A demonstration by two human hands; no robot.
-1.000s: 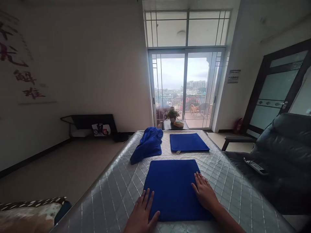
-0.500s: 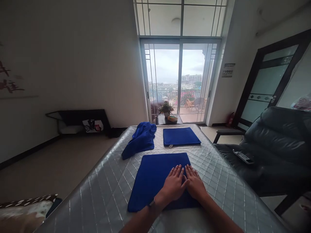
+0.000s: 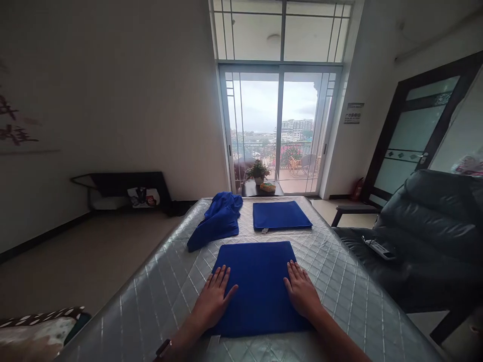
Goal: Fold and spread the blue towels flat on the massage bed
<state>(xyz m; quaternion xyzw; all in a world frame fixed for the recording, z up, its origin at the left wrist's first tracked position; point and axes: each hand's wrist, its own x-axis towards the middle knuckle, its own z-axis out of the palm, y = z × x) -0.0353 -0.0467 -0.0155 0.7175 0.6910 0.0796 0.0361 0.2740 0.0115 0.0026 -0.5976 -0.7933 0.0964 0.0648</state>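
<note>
A blue rectangular cloth piece (image 3: 258,291), flat and smooth, lies right in front of me; what kind of item it is I cannot tell. My left hand (image 3: 216,297) rests palm down on its left edge, fingers stretched out. On the right edge lies my right hand (image 3: 301,287), also flat with the fingers extended. Beyond, a second flat blue cloth piece (image 3: 281,214) has a small white tag at its near edge. To its left is a crumpled blue cloth (image 3: 221,220). Neither hand grips anything.
Everything blue lies on a silver quilted cover (image 3: 166,286) over a table or bed. A dark leather armchair (image 3: 433,241) stands at the right, with a power strip (image 3: 378,247) on its seat. A potted plant (image 3: 258,171) is on a small table before the sliding glass door (image 3: 279,130).
My left hand has moved from beside the right hand across to the left edge of the near blue cloth. The right hand stays at the right edge. The view has tilted slightly.
</note>
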